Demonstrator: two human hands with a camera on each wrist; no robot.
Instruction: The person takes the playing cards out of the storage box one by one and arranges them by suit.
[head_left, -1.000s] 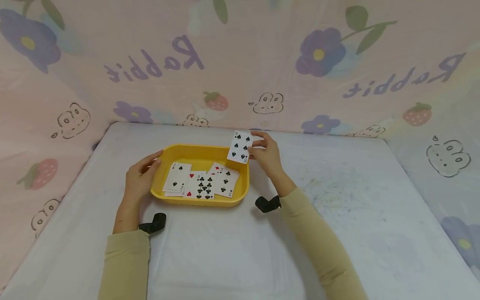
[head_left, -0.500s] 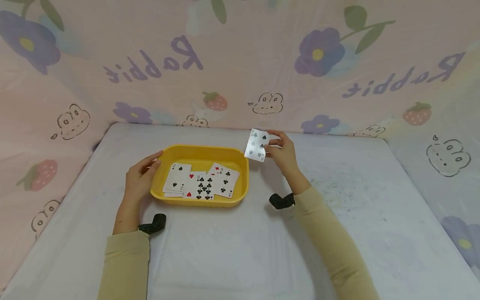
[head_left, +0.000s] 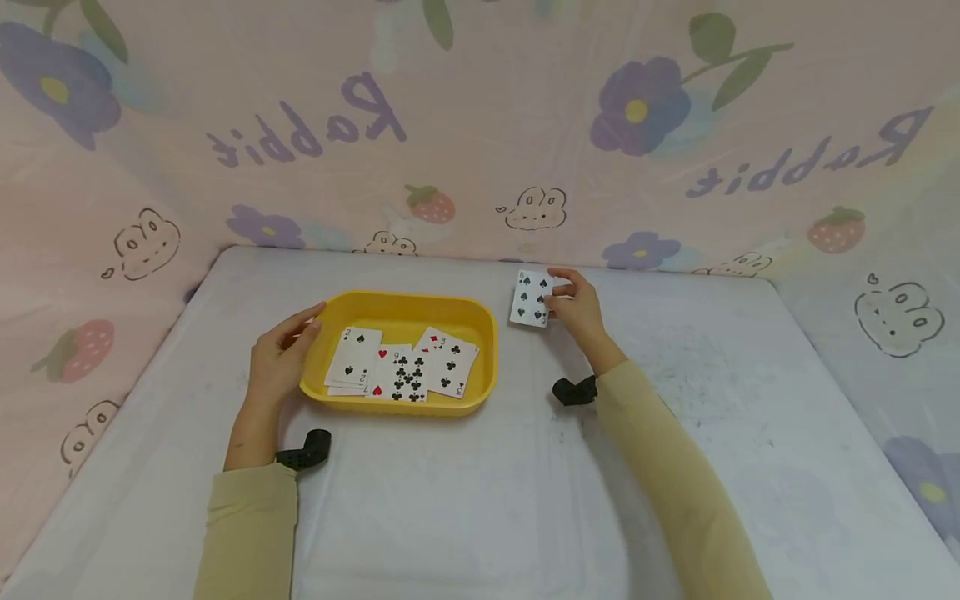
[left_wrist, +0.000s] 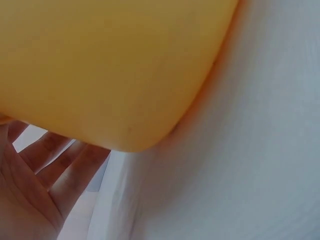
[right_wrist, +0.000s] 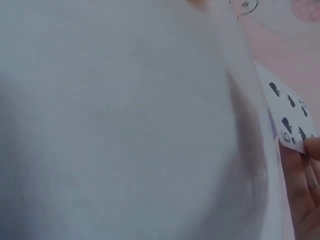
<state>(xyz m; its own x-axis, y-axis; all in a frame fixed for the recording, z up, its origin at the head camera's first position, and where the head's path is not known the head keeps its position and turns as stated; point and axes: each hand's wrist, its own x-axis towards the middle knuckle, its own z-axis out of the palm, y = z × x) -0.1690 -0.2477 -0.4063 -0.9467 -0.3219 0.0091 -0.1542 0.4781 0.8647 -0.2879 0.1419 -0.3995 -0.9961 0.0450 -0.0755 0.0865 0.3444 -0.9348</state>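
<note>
My left hand (head_left: 277, 354) grips the left end of a yellow plastic tray (head_left: 480, 350), thumb and fingers at its rim. In the left wrist view its fingers (left_wrist: 75, 175) reach along the tray's outer wall (left_wrist: 125, 75). Inside the tray lie several face-up playing cards, among them a two of spades (head_left: 351, 358), a nine of clubs (head_left: 407, 375) and a three of clubs (head_left: 453, 367). To the tray's right, my right hand (head_left: 579, 312) pinches a six of spades playing card (head_left: 531, 298) by its right edge. The card (right_wrist: 285, 110) stands tilted, face toward me, close over the table.
A white cloth covers the table (head_left: 450, 500). Behind it and at both sides hangs a pink printed curtain (head_left: 480, 125) with flowers and rabbits. A black wrist device (head_left: 307, 450) sits on the left wrist, another black device (head_left: 576, 392) on the right.
My right hand has carried the six of spades rightward from over the tray's right rim, then lowered it beside the tray. The left hand and the tray have stayed in place.
</note>
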